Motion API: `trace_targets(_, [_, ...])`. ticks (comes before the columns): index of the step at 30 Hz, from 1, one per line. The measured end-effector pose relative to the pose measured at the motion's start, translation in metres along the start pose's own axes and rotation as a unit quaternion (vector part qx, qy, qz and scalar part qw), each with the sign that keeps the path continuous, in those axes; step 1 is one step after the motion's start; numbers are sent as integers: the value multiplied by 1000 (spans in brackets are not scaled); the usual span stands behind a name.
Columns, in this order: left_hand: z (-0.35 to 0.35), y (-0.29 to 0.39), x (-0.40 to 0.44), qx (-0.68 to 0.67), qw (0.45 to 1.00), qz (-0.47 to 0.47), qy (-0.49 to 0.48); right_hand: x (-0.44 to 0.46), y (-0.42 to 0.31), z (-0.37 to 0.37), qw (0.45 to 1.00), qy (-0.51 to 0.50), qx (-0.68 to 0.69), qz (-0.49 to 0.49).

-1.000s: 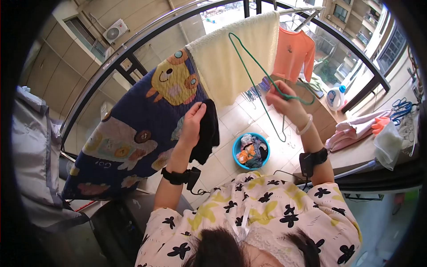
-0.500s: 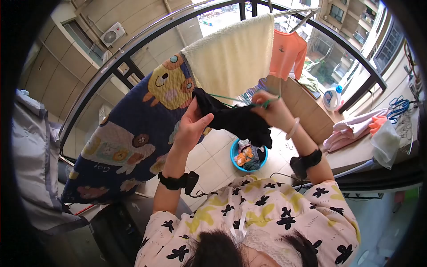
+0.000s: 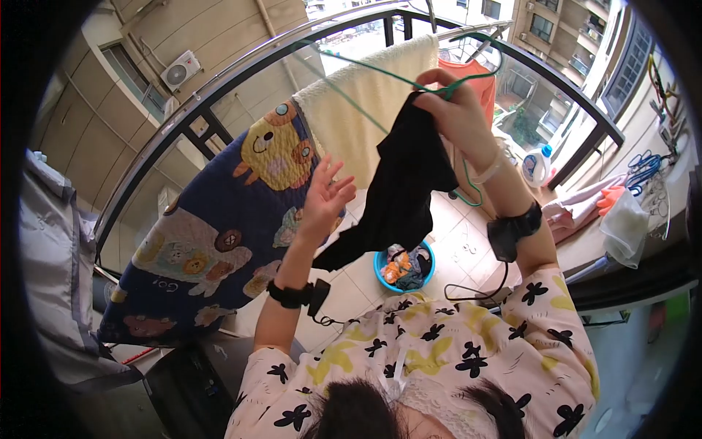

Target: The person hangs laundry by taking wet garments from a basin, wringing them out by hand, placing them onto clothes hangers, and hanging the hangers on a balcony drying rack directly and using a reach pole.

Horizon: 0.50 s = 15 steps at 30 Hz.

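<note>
My right hand (image 3: 457, 117) is raised, its fingers closed round the neck of a green wire hanger (image 3: 373, 71) and the top of a black garment (image 3: 402, 183). The garment hangs down from those fingers, its lower end trailing left in front of my left forearm. The hanger's hook curves up to the right, and one side of its frame stretches left across the cream towel. My left hand (image 3: 325, 201) is open with its fingers spread, left of the garment and apart from it.
A cream towel (image 3: 351, 102), a blue cartoon quilt (image 3: 212, 219) and an orange top (image 3: 475, 73) hang along the railing. On the floor stands a blue basin (image 3: 405, 287) of clothes. A detergent bottle (image 3: 537, 167) and pink cloth (image 3: 574, 212) lie to the right.
The black garment has passed from my left hand to my right, which has risen with the hanger. My left hand held the garment before and has opened.
</note>
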<state>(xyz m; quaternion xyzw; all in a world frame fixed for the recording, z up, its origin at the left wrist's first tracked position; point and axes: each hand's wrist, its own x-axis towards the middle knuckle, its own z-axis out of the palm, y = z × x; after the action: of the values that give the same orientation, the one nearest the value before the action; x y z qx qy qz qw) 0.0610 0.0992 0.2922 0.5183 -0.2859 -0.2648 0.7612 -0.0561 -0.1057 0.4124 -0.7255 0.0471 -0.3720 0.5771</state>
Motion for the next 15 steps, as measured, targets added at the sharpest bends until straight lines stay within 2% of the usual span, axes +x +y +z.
trace_targets(2, [11,-11,-8,168,973,157,26,3,0,12,999,-14,-46,22])
trace_targets(3, [13,-19,-15,167,972,147,73,3,2,19,1000,-14,-17,20])
trace_targets(4, [24,-28,-25,104,977,160,97,0,-1,24,1000,-13,-17,19])
trace_targets(5, [33,-39,-35,107,976,176,76,-3,-8,28,997,-49,32,60])
trace_targets(6, [40,-41,-46,171,979,111,4,-5,-12,31,988,-84,81,99])
trace_targets(7, [55,-44,-53,259,950,173,-33,-6,-11,34,982,-94,119,112])
trace_targets(8, [58,-65,-57,287,954,77,-34,-8,-13,34,982,-95,118,111])
trace_targets(11, [70,-74,-56,253,965,69,6,-10,-19,33,976,-93,141,140])
trace_targets(12, [74,-73,-50,194,973,121,11,-11,-19,29,970,-96,161,152])
trace_targets(14, [71,-78,-37,133,977,169,17,-15,-19,20,964,-98,180,170])
trace_targets(15, [55,-89,-26,156,982,103,-4,-16,-19,16,965,-92,189,158])
